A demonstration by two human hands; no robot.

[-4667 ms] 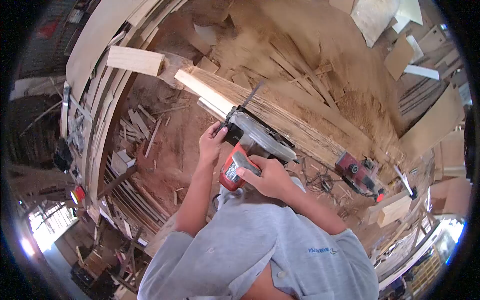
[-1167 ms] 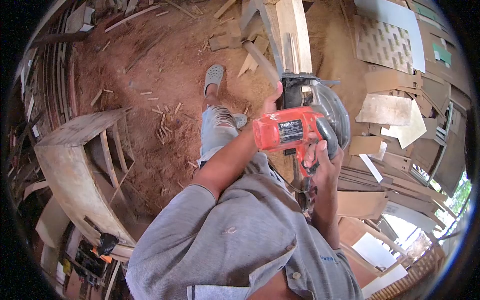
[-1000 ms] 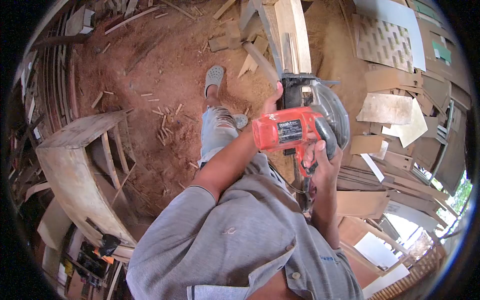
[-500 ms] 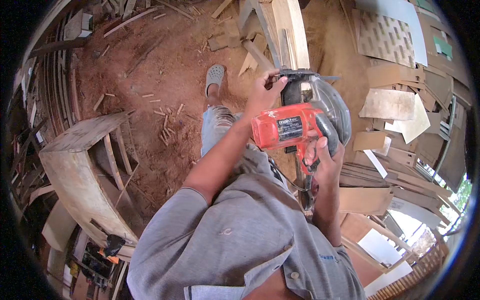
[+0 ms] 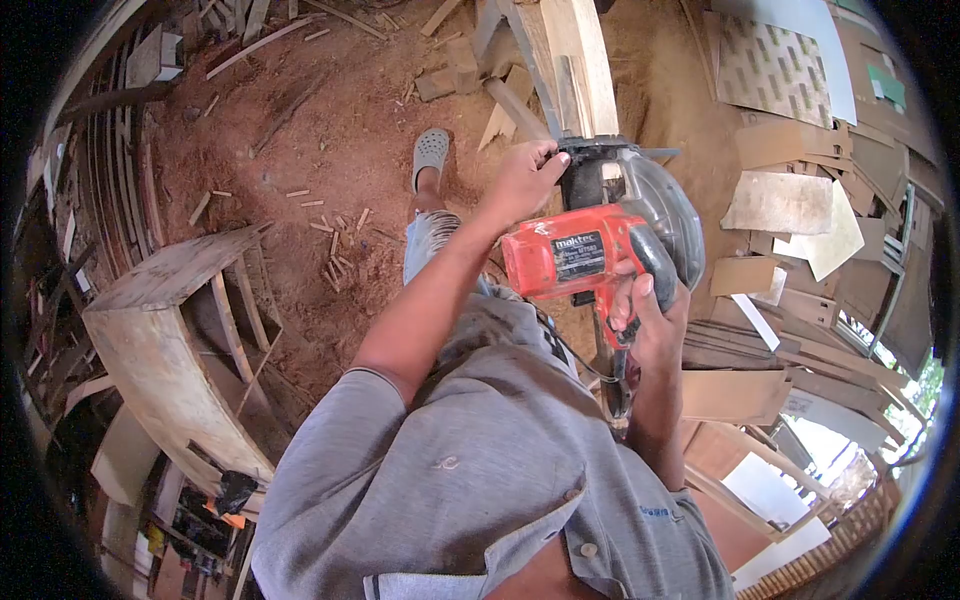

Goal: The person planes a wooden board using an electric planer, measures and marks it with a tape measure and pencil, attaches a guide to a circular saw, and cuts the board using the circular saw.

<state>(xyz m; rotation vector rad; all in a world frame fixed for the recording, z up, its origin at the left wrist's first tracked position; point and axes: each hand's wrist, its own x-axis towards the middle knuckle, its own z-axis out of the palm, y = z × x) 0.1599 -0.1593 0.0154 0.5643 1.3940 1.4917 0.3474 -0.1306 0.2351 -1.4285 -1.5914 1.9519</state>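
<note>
A red and black circular saw [image 5: 580, 255] rests with its dark base plate on a long pale wooden board [image 5: 583, 65]. My right hand [image 5: 648, 310] is wrapped round the saw's black rear handle. At the front left corner of the base plate, my left hand [image 5: 525, 180] is closed, thumb on the plate's edge and fingers curled beside it; the fingertips are partly hidden. A clear-grey guard [image 5: 665, 215] covers the blade on the right side. A thin wood strip [image 5: 567, 95] lies along the board just ahead of the saw.
A wooden cabinet frame [image 5: 180, 360] stands on the dirt floor at left. Small wood offcuts [image 5: 335, 250] are scattered near my foot in a grey clog [image 5: 430, 160]. Stacked boards and sheets [image 5: 780, 205] fill the right side. A cord [image 5: 590, 370] hangs below the saw.
My left hand has shifted slightly at the base plate's front corner, its fingers more curled, and the left forearm has swung a little outward. The saw has barely moved.
</note>
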